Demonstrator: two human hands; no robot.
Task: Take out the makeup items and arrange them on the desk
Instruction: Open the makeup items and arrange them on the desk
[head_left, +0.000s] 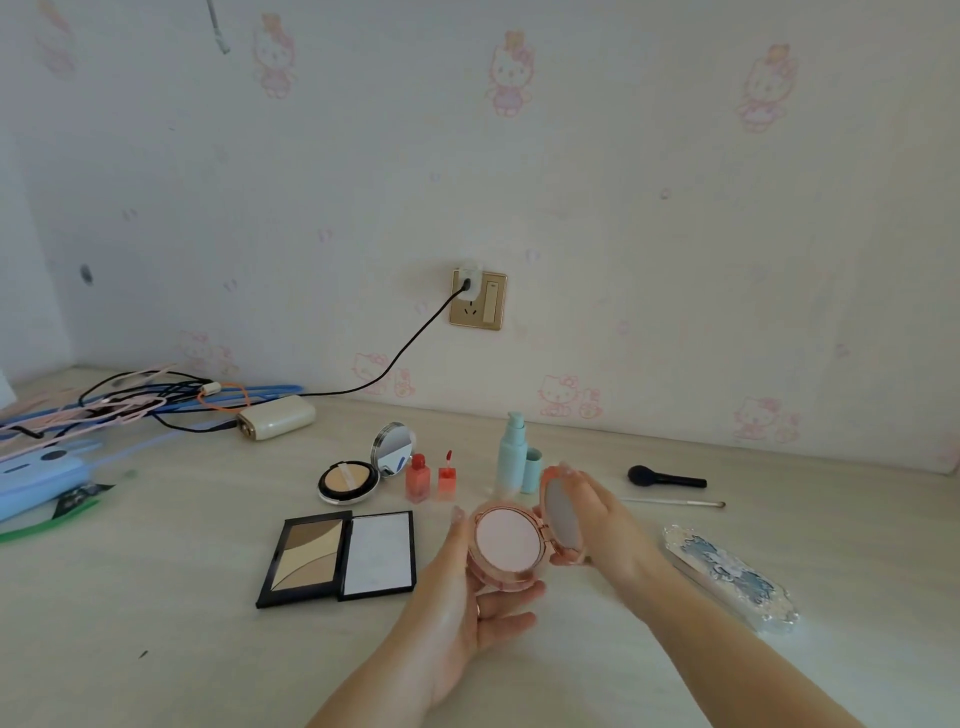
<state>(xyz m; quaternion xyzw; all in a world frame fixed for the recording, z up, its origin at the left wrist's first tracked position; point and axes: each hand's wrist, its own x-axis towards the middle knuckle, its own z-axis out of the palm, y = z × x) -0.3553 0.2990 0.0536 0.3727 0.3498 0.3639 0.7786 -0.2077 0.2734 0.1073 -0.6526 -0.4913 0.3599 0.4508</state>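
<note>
A round pink compact is held above the desk at centre. My left hand cups its base from below. My right hand grips its opened mirror lid. Behind it stand a mint pump bottle with its cap, and two red lip tint bottles. An open cushion compact and an open black contour palette lie to the left. A black brush, a thin brush and a glittery blue palette lie to the right.
Tangled cables and a cream power bank lie at the back left, with a black cord running up to the wall socket. A blue pouch sits at the left edge. The wall stands close behind the items.
</note>
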